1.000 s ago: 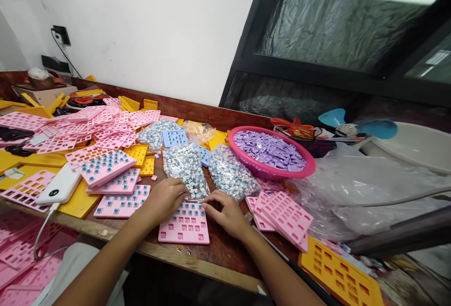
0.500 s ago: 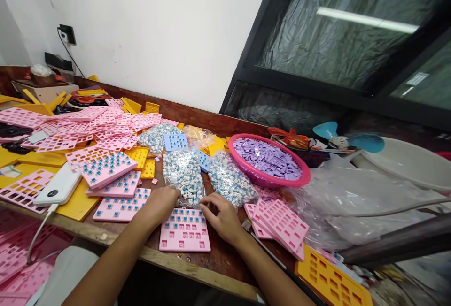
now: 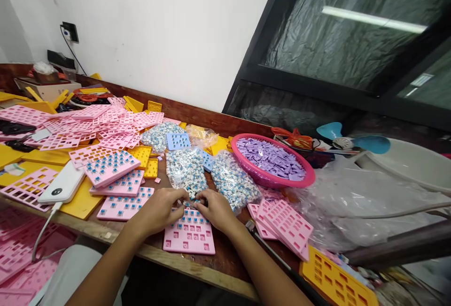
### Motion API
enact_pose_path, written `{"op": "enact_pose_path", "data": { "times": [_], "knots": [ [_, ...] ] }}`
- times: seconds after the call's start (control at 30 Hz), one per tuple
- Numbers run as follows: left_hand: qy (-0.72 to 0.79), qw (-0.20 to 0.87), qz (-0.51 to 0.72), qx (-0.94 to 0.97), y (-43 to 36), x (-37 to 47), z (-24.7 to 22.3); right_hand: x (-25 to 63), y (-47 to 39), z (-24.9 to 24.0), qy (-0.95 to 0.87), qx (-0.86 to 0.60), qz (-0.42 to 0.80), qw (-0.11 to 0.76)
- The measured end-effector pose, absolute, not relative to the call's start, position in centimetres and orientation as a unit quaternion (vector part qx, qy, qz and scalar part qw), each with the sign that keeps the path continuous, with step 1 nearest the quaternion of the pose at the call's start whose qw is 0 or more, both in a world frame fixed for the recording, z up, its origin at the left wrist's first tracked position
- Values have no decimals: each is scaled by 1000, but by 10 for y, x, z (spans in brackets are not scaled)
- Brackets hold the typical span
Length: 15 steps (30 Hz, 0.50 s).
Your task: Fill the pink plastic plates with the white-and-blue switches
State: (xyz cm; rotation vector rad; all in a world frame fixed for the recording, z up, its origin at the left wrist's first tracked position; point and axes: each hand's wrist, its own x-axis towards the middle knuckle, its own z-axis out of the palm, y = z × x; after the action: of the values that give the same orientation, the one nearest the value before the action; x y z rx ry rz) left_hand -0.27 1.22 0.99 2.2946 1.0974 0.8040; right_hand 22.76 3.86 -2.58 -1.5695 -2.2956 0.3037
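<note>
A pink keypad plate (image 3: 188, 246) lies flat at the table's front edge, blue-topped key switches (image 3: 180, 226) in its upper rows and bare square sockets lower down. Over its far left corner, my left hand (image 3: 164, 207) has its fingers curled at the mouth of a clear bag of key switches (image 3: 186, 167). My right hand (image 3: 215, 208) meets it from the other side, thumb and fingers pinched near the same bag mouth. Whatever sits between the fingertips is too small to make out. A second bag of switches (image 3: 232, 179) lies just beyond my right hand.
Pink plates filled with switches (image 3: 114, 167) are stacked to the left, beside a white power bank (image 3: 63, 184). A pink basket (image 3: 310, 174) of purple pieces stands at the back right. Pink plates (image 3: 285, 226) and a yellow plate (image 3: 338, 280) lie right, near a dark cable.
Both hands have come closer together over the plate's far edge, their fingertips now at the bag mouth. My left hand shifted right. The view has moved slightly.
</note>
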Motion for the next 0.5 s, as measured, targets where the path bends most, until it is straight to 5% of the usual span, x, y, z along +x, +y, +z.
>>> {"op": "enact_pose_path", "data": {
  "times": [0.33,0.5],
  "knots": [
    [378,234,232,865,-13,-25,7,235,24,-9,-814,-470,186,285],
    [375,243,193,874,-17,-27,3,225,-3,-8,-865,-400,203,225]
  ]
}}
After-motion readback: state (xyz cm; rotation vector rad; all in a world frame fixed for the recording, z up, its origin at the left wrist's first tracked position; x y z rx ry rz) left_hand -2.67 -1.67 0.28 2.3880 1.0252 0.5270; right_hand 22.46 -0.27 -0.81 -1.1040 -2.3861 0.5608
